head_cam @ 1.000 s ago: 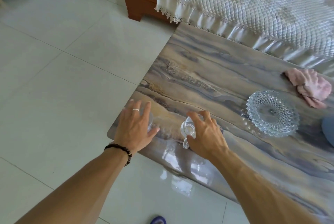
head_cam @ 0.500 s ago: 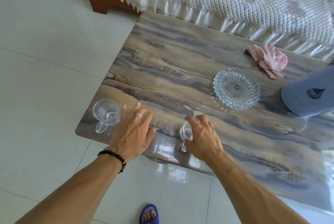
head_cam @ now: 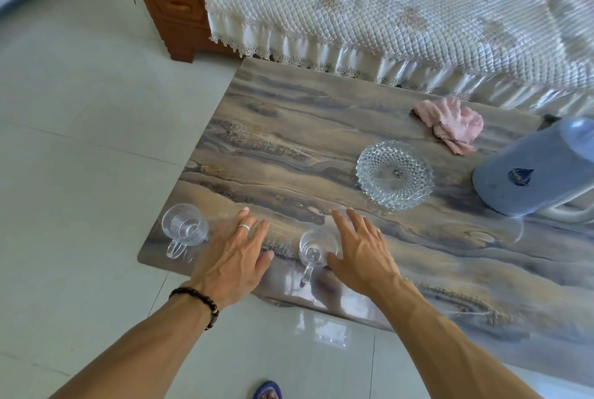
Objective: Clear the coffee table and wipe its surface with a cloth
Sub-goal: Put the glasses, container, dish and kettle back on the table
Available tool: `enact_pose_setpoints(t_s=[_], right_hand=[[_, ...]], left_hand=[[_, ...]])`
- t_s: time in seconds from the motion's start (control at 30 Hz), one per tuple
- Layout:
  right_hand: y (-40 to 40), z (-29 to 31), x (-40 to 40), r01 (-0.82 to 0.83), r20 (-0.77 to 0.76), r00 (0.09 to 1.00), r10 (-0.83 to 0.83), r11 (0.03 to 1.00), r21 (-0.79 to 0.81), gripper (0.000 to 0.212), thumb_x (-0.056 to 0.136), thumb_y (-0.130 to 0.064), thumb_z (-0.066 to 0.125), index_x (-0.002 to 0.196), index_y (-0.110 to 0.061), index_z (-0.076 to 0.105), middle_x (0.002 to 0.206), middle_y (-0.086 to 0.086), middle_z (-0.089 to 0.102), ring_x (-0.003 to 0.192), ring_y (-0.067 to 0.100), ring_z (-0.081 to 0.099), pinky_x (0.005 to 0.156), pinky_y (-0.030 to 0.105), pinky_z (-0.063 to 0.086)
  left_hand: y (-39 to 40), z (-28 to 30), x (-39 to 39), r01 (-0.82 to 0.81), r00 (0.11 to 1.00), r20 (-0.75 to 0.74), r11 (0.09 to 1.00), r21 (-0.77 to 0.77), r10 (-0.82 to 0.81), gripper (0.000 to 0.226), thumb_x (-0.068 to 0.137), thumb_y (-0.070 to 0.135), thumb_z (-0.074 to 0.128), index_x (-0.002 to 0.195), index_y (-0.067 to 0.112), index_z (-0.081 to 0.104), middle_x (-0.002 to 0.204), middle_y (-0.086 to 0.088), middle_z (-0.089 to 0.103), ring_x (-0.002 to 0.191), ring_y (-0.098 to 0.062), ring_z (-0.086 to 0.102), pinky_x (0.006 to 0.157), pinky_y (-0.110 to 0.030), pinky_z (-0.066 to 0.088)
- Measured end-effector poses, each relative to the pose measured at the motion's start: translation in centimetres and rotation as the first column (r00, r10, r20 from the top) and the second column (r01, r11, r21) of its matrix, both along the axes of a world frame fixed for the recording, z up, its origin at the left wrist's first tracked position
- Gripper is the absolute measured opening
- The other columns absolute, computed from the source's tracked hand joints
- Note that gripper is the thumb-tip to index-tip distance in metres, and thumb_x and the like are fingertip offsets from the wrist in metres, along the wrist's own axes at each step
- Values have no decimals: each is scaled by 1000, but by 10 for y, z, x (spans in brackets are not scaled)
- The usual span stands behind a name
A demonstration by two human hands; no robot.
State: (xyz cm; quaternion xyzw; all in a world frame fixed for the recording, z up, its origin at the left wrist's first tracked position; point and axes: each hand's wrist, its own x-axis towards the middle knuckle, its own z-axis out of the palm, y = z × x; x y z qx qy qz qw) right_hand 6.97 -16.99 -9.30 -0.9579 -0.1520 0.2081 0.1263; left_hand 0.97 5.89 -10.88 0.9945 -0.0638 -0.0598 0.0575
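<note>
The coffee table (head_cam: 289,141) has a glossy brown and grey grained top. A clear glass mug (head_cam: 184,227) stands at its near left corner, apart from my left hand (head_cam: 234,254), which hovers with straight spread fingers just right of it. A second clear mug (head_cam: 316,249) stands near the front edge, handle toward me. My right hand (head_cam: 360,250) is beside it on the right, fingers straight, thumb close to the mug's side, holding nothing. A crumpled pink cloth (head_cam: 450,123) lies at the far side.
A cut-glass dish (head_cam: 394,175) sits mid-table. A blue thermos jug (head_cam: 533,170) lies at the right edge. A sofa with a quilted white cover (head_cam: 401,22) borders the table's far side, with a wooden cabinet (head_cam: 173,9) to its left. Pale tiled floor (head_cam: 80,141) lies left and in front.
My right hand has let go of the middle mug and opened beside it. My left hand has drifted right of the corner mug. The view has pulled back, showing the jug.
</note>
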Motion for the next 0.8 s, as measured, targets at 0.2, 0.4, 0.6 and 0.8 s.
enact_pose_setpoints(t_s=[0.2,0.4,0.6,0.8], right_hand=[[-96,87,33,103,293,952,-92,994,-25,73,92,-34,55,154,-17,21,160,13,21,148,33,15,120,49,15],[-263,177,51,218,508,847,-156,974,-64,78,75,-30,76,142,-6,44,144,22,48,132,44,44,104,61,39],[-412,240,70,322,583,783,-216,943,-83,71,88,-33,63,149,-10,36,154,17,36,142,38,30,114,57,27],[-535,265,116,420,584,759,-288,902,-101,71,94,-37,53,154,-14,22,159,14,24,146,34,20,119,50,16]], left_hand=[[-110,69,42,99,989,111,995,-8,-98,58,91,45,34,136,10,47,130,-12,57,132,-31,44,104,-52,39],[-283,143,83,221,959,188,974,-40,-210,60,87,46,38,134,10,51,133,-12,57,131,-31,46,101,-55,41],[-432,192,122,327,920,256,941,-87,-296,59,87,46,38,131,10,54,129,-12,59,126,-31,50,98,-53,43],[-554,201,189,425,887,237,901,-85,-396,58,87,46,36,129,10,54,128,-12,60,126,-32,50,96,-55,45]])
